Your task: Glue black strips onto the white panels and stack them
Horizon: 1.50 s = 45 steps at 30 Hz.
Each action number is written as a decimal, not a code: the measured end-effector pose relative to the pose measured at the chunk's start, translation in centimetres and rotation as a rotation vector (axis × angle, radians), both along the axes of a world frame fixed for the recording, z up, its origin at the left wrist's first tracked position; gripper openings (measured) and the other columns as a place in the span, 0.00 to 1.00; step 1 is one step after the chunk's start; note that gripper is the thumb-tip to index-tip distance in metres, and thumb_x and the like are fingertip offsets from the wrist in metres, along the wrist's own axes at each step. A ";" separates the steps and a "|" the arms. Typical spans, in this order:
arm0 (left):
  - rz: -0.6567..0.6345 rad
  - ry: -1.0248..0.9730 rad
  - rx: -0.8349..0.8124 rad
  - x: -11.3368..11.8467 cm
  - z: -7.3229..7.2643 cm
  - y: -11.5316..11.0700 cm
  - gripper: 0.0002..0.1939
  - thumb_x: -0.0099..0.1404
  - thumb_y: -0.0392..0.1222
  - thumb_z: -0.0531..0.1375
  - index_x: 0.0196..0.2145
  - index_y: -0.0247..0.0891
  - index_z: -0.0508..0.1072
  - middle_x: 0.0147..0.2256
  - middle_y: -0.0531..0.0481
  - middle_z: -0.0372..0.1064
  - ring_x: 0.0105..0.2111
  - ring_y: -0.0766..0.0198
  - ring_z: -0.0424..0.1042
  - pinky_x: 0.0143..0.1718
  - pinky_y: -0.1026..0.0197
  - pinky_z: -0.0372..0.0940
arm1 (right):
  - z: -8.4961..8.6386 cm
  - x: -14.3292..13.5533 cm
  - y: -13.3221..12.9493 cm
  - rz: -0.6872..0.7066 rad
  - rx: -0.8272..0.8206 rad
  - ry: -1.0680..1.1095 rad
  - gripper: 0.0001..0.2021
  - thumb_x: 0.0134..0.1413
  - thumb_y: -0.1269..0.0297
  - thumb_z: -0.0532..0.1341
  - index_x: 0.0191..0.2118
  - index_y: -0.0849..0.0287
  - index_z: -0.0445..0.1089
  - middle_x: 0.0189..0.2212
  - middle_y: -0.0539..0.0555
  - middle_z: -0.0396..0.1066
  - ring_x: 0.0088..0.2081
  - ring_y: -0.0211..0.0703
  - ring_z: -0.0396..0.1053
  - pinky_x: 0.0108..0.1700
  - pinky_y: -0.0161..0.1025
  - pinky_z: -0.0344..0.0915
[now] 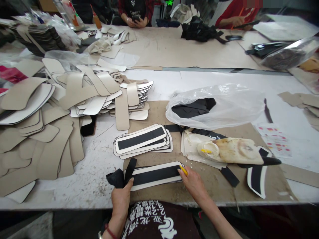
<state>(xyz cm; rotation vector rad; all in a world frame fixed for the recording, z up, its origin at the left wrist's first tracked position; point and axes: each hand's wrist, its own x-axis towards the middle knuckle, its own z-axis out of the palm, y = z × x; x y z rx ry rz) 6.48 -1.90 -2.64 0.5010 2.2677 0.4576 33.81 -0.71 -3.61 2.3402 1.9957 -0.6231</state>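
Observation:
In front of me lies a small stack of long white panels with rounded corners, the top panel (157, 175) bearing a black strip down its middle. At its left end my left hand (121, 196) is closed round some black strips (116, 177), its thumb at the panel's edge. My right hand (192, 182) pinches a short yellow stick-like tool (183, 170) at the panel's right end; the tool's tip is too small to make out. Just behind is another stack of similar panels (141, 139) with black centres.
Beige and white cut pieces (52, 149) pile up on the left. A clear plastic bag (231, 106) with black pieces lies behind. On the right, a stained block (236, 151) carries a round pot (208, 151) with something yellow inside. A curved panel (256, 181) lies beside it. People sit across the table.

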 end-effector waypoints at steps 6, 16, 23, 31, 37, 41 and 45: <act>0.060 -0.070 0.047 0.2 0.0 -0.2 0.23 0.40 0.52 0.64 0.24 0.26 0.74 0.27 0.38 0.73 0.29 0.53 0.71 0.27 0.57 0.63 | -0.2 0.1 0.0 0.007 -0.058 -0.001 0.11 0.56 0.56 0.49 0.28 0.55 0.60 0.21 0.52 0.70 0.24 0.45 0.69 0.25 0.37 0.54; 0.102 -0.112 0.102 -0.4 -0.8 -0.9 0.24 0.39 0.53 0.65 0.28 0.27 0.75 0.28 0.39 0.74 0.33 0.52 0.72 0.31 0.57 0.64 | -0.8 0.3 -0.2 0.019 -0.017 0.009 0.11 0.55 0.56 0.49 0.27 0.55 0.61 0.20 0.52 0.70 0.24 0.45 0.68 0.25 0.36 0.54; 0.038 -0.074 0.035 -0.3 0.2 -0.4 0.23 0.39 0.55 0.64 0.23 0.27 0.74 0.24 0.40 0.72 0.29 0.51 0.71 0.28 0.57 0.62 | 0.7 0.9 0.3 -0.047 -0.074 0.062 0.16 0.52 0.50 0.50 0.26 0.55 0.65 0.20 0.53 0.69 0.24 0.45 0.67 0.24 0.36 0.54; -0.073 -0.007 -0.030 -1.1 -1.1 -0.6 0.28 0.38 0.62 0.61 0.20 0.29 0.74 0.17 0.44 0.67 0.26 0.50 0.68 0.25 0.55 0.59 | 0.8 2.1 0.0 -0.192 -0.039 0.484 0.18 0.52 0.51 0.48 0.21 0.57 0.62 0.18 0.49 0.64 0.23 0.41 0.63 0.25 0.35 0.58; -0.112 -0.011 -0.044 -1.4 -1.3 -0.8 0.28 0.38 0.63 0.60 0.16 0.30 0.72 0.15 0.44 0.65 0.25 0.50 0.68 0.24 0.55 0.59 | 2.0 1.8 -1.1 -0.232 0.152 0.372 0.18 0.56 0.52 0.47 0.24 0.57 0.62 0.19 0.49 0.64 0.23 0.40 0.62 0.27 0.36 0.60; -0.076 -0.055 0.007 -1.2 -0.9 -0.6 0.25 0.39 0.59 0.62 0.18 0.29 0.73 0.15 0.45 0.67 0.24 0.50 0.68 0.24 0.55 0.59 | 2.1 1.1 -1.3 -0.074 0.341 0.238 0.16 0.58 0.56 0.48 0.39 0.60 0.67 0.34 0.56 0.70 0.37 0.44 0.66 0.40 0.41 0.63; -0.072 -0.059 -0.009 -1.1 -0.3 -0.3 0.23 0.39 0.58 0.63 0.17 0.29 0.73 0.17 0.43 0.68 0.26 0.50 0.69 0.26 0.55 0.59 | 1.8 0.6 -0.9 0.032 0.331 0.141 0.17 0.58 0.59 0.48 0.47 0.59 0.66 0.37 0.58 0.69 0.40 0.45 0.66 0.42 0.43 0.63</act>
